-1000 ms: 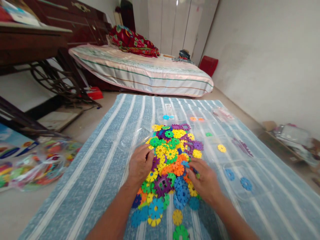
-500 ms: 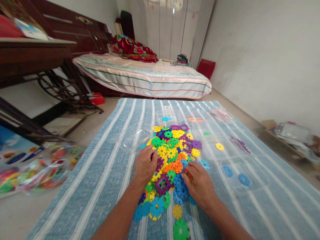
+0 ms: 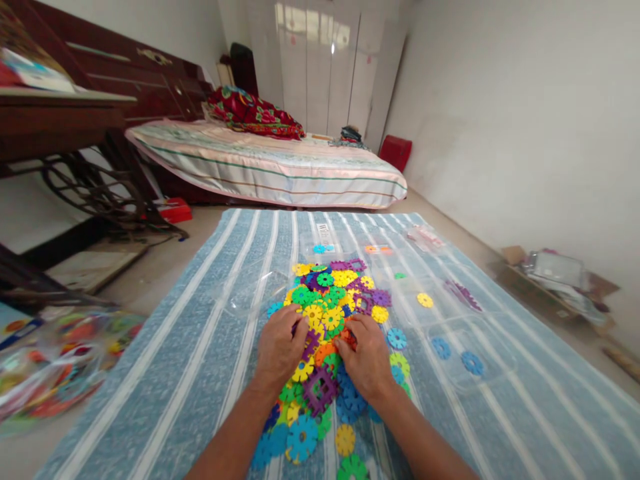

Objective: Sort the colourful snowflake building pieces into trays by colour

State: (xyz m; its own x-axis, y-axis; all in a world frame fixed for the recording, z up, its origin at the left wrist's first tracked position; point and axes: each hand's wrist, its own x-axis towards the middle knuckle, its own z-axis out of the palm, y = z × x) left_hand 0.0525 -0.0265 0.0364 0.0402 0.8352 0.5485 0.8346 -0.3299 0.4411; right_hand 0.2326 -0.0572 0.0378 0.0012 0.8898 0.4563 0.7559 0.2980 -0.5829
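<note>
A heap of colourful notched plastic discs (image 3: pixel 333 319) lies on the striped cloth. At its left edge my left hand (image 3: pixel 281 343) is closed, thumb against the curled fingers; a bit of purple shows there, but what it grips is mostly hidden. My right hand (image 3: pixel 369 353) leans over the heap's right side, its thumb and fingers pinched around an orange notched disc (image 3: pixel 349 331). Between the hands, nearer to me, sits a purple square notched piece (image 3: pixel 321 391). Several blue discs (image 3: pixel 350 398) are under my right wrist, and a yellow disc (image 3: pixel 345 440) lies in front.
Clear plastic trays lie around the heap; the right one (image 3: pixel 511 365) has two blue discs (image 3: pixel 472 363). A yellow disc (image 3: pixel 425 300) and purple pieces (image 3: pixel 463 295) lie to the right. Beyond the table stands a bed (image 3: pixel 280 173); a cardboard box (image 3: pixel 555 287) is on the floor.
My right hand has moved left, closer to my left hand, onto the orange pieces. Green and blue discs it covered now show at its right. The view has shifted slightly.
</note>
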